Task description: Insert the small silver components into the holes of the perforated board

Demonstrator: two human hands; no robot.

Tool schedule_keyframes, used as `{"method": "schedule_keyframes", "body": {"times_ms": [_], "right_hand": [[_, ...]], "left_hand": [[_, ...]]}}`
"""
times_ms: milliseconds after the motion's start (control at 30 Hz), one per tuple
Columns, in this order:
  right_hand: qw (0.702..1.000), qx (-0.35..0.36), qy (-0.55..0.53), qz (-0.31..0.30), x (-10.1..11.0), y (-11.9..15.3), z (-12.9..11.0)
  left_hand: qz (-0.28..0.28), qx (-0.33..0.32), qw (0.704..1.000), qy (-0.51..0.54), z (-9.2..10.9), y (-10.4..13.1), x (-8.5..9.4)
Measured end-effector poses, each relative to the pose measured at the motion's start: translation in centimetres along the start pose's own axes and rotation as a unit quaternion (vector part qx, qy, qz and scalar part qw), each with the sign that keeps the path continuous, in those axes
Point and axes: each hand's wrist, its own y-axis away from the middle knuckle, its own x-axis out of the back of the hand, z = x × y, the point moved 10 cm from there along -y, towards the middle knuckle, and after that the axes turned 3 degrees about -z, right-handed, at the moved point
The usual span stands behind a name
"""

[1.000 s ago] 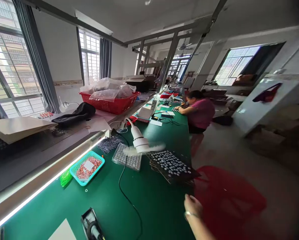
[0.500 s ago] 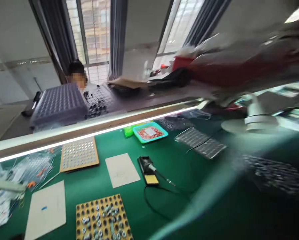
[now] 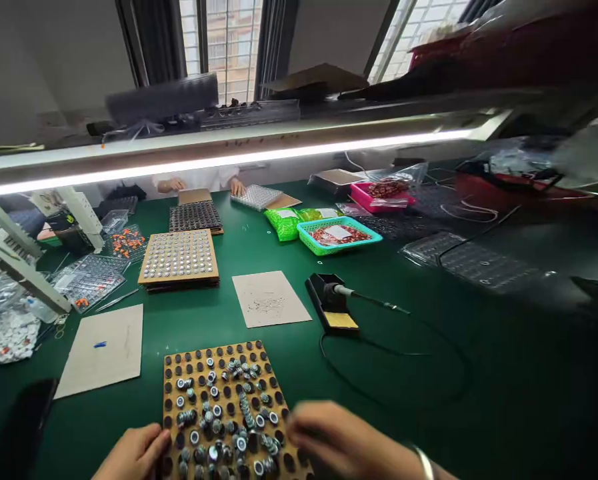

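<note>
A wooden board with rows of holes (image 3: 223, 373) lies in front of me on the green table (image 3: 429, 373), with several small silver round parts (image 3: 239, 413) heaped loosely on it. My left hand (image 3: 133, 453) rests at the board's near left edge, fingers touching it. My right hand (image 3: 339, 440), blurred and wearing a bracelet, hovers at the board's near right edge with its fingers spread over the parts. Whether it holds a part is hidden.
A soldering iron on its stand (image 3: 333, 300) and its black cord lie right of the board. Cardboard sheets (image 3: 269, 300), a filled board (image 3: 179, 257), a teal basket (image 3: 339, 235), green bags and trays sit farther back. Another person's hands (image 3: 236, 189) work across the table under the lit shelf (image 3: 229, 160).
The view swung from the room and aisle down onto the workbench. Both my hands have come into view at the near holed board.
</note>
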Motion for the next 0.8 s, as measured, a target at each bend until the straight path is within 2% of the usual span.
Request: {"method": "schedule_keyframes", "body": {"times_ms": [67,133,200,267,400,567,700,800], "right_hand": [[0.988,0.133,0.039,-0.065,-2.5,-2.9,-4.5],[0.970,0.217,0.077,-0.078,-4.8,-5.3,-8.7],[0.959,0.251,0.111,-0.074,-6.9,-7.2,-11.7],[0.950,0.261,0.150,-0.075,-8.8,-8.3,-13.4],[0.937,0.254,0.223,-0.086,-10.9,-9.6,-13.7],[0.924,0.251,0.271,-0.101,-11.3,-10.3,-12.6],[0.916,0.257,0.290,-0.105,-11.3,-10.5,-12.6],[0.914,0.271,0.293,-0.078,-11.6,-11.0,-14.0]], "left_hand": [[0.037,-0.045,0.996,-0.063,2.0,0.5,1.2],[0.105,-0.069,0.989,-0.081,3.9,1.0,3.0],[0.176,-0.095,0.976,-0.088,5.7,1.4,4.5],[0.218,-0.127,0.963,-0.091,7.2,1.4,5.1],[0.249,-0.166,0.948,-0.112,8.2,-0.1,5.2],[0.221,-0.196,0.945,-0.142,8.3,-2.4,4.5],[0.222,-0.219,0.938,-0.152,8.6,-2.6,4.2],[0.227,-0.235,0.932,-0.154,8.5,-2.4,4.1]]}}
